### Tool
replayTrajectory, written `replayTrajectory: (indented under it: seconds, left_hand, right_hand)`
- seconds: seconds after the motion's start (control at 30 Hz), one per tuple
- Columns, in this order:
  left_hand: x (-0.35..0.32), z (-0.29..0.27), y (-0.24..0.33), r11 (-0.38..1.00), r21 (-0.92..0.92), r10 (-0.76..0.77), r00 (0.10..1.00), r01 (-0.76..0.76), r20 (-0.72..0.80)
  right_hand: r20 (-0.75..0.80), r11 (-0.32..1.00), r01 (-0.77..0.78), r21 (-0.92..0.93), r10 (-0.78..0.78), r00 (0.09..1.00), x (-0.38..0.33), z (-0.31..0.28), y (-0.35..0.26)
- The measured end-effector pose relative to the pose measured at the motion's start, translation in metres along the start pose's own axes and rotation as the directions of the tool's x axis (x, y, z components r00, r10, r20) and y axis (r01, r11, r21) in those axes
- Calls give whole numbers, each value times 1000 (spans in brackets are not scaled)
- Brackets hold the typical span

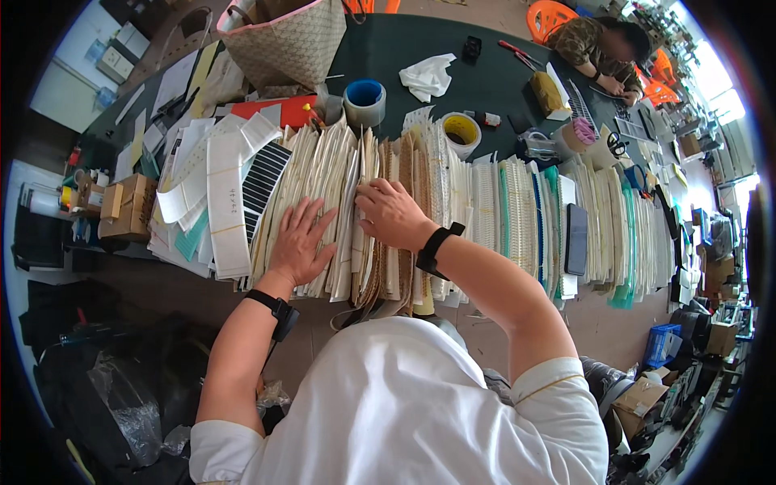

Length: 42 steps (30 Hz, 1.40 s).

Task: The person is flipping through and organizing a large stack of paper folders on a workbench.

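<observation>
Lying under left hand [301, 242]: sheets [327, 174]

A long table [420, 44] with a dark green top fills the middle of the room. The floor [614, 327] is bare and brownish. Orange plastic chairs [548, 16] stand at the far end. Strong daylight enters through windows [719, 81] at the right. Black bags [97, 380] lie at lower left.

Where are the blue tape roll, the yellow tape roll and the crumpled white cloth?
blue tape roll [364, 102], head view, outer side wall.
yellow tape roll [461, 135], head view, front rim.
crumpled white cloth [428, 77], head view, its middle.
</observation>
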<state>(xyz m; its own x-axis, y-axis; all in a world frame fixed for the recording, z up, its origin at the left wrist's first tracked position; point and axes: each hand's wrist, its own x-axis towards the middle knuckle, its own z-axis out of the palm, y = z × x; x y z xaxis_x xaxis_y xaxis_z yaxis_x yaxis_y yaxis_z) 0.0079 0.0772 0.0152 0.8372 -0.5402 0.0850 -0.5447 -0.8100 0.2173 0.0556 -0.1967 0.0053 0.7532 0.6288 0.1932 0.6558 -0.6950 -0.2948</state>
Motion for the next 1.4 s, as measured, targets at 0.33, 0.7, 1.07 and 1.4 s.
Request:
replayTrajectory:
  seconds: [0.33,0.7,1.07,1.4]
  left_hand:
    - [1,-1,1,1000,12,6,1000,-5,-28]
    - [-1,0,0,1000,4,-2,1000,2,-7]
    - [0,0,1,1000,16,0,1000,0,-4]
    - [-1,2,1,1000,10,0,1000,1,-29]
  right_hand:
    - [120,991,133,18,-134,984,-7,-20,-15]
    - [102,982,190,-9,-188,977,-16,-18,-14]
    - [179,988,134,77,-146,973,-13,-25,-8]
    - [131,977,207,44,-211,969,-1,-20,-10]
